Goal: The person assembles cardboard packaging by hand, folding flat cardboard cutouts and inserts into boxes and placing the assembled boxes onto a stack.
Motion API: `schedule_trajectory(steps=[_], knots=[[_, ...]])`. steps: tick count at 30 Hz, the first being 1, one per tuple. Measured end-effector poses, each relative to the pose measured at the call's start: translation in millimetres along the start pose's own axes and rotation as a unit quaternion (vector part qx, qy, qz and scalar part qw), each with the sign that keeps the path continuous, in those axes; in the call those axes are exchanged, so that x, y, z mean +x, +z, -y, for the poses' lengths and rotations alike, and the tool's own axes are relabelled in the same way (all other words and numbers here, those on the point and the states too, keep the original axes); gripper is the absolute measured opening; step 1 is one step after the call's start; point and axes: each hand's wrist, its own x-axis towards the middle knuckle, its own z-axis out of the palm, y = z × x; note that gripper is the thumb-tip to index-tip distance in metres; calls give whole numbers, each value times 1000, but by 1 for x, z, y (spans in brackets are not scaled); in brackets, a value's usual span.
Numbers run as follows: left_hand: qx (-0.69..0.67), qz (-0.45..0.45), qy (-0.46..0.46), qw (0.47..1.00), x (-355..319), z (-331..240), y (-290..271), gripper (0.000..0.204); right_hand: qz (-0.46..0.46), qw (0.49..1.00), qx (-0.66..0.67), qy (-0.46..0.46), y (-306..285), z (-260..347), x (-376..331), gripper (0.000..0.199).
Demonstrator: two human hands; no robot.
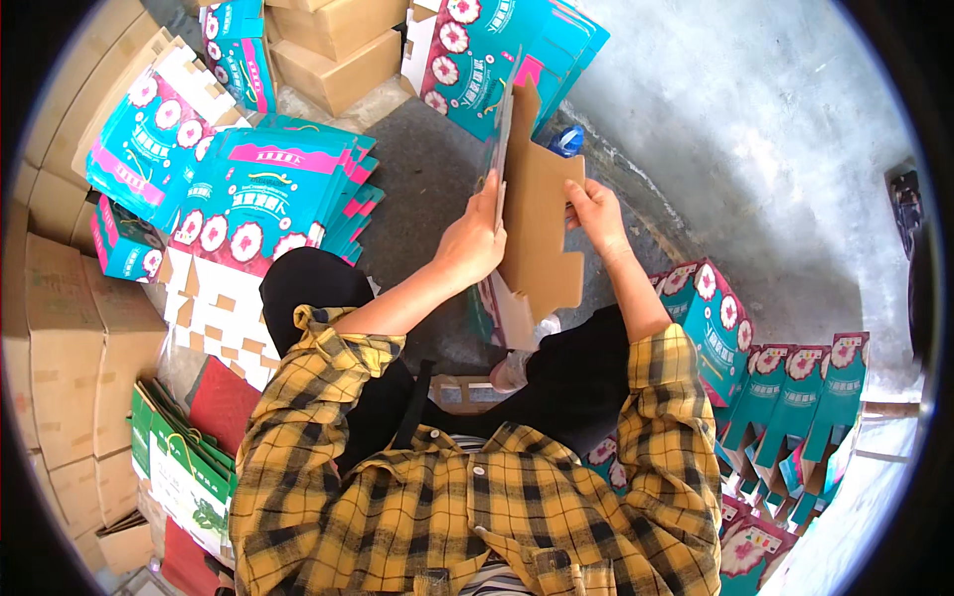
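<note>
Carton [542,223]: held up between the two hands, above the grey floor [412,149], part unfolded. Left hand [473,240] closed on its left panel, thumb placement hard to read. Right hand [594,214] pinching the notched right edge between thumb and fingers.

Tightest spots around the carton: flat teal boxes [472,65] right behind its far end, dark trouser legs [571,363] close on the near side. Small blue object [566,140] just past its far right corner, kind unclear.

Left of carton: pile of flat teal-and-pink boxes [273,189]; beyond that, stacked brown boxes [65,338]. Right of carton: made-up teal box [708,318], then a row of upright ones [795,397] near the pale wall [775,109].

Carton looks: plain brown inside, cut-outs along right edge, whitish panel low on the left.
</note>
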Motion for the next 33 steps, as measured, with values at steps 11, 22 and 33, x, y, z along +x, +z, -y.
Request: schedule_trajectory(steps=[11,22,33], knots=[[166,111,161,967,-32,21,-30,69,-154,986,-62,-8,-63,-38,41,33],[210,170,256,928,-27,6,-33,72,-175,964,-194,-42,-57,-40,45,37],[243,216,228,918,-27,12,-19,66,-149,977,-147,-23,-52,-24,32,35]])
